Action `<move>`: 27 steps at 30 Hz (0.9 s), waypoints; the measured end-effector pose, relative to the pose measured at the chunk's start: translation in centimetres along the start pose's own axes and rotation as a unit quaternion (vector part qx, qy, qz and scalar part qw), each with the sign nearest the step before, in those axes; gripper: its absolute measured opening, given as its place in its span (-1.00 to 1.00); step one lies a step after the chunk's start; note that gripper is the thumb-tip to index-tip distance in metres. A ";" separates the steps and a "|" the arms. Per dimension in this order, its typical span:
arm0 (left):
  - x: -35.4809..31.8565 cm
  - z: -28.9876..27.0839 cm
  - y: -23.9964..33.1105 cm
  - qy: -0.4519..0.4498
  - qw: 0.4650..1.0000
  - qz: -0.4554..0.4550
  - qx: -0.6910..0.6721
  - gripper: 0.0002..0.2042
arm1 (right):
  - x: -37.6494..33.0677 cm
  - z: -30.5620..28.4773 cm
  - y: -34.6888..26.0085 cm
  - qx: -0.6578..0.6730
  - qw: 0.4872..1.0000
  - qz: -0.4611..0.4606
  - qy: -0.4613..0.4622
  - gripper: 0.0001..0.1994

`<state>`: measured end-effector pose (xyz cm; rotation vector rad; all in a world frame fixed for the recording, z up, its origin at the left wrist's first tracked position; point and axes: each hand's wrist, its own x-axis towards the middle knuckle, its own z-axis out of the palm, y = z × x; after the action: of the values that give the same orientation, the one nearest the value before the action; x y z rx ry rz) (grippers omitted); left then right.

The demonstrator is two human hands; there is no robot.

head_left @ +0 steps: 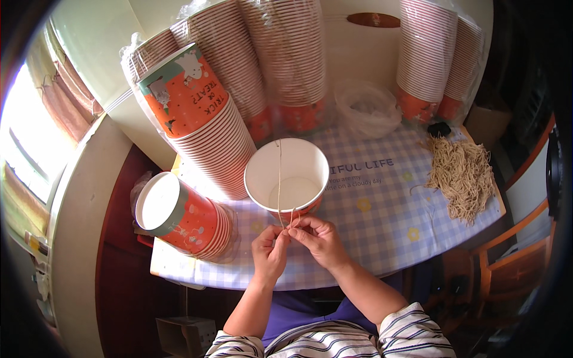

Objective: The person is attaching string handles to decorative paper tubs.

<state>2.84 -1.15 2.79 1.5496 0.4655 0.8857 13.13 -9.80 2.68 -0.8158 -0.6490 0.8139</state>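
Both hands, left (268, 250) & right (319, 238), pinched shut on thin string (279, 179) at near rim of open paper cup (286, 176). Prob light, limp, slippery; cup crushable, so grip string ends w/ fingertips.

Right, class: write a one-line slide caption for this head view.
Both hands, left hand and right hand, pinch a string crossing an open paper cup on the checked tablecloth.

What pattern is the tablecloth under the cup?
A pale blue and white check with small yellow flowers, tablecloth, clearest in the head view.
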 end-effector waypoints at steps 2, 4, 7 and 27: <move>0.0 0.0 0.0 0.003 1.000 -0.006 0.003 -0.86 | 0.0 -0.1 0.0 -0.026 1.000 -0.005 0.005 -0.89; 0.1 0.2 0.4 0.016 1.000 -0.002 0.012 -0.86 | 0.1 -0.2 0.3 -0.057 0.998 -0.026 0.015 -0.90; 0.3 0.0 0.5 0.008 1.000 0.000 0.019 -0.86 | 0.0 0.4 -0.1 -0.035 0.998 -0.022 0.041 -0.90; 0.4 1.3 2.0 0.058 0.880 0.360 0.305 -0.70 | 1.1 0.0 -1.0 0.022 0.995 0.049 0.082 -0.85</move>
<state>3.68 -2.16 4.85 2.3291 0.2475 1.5034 14.12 -9.28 3.72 -0.8697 -0.4462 0.8380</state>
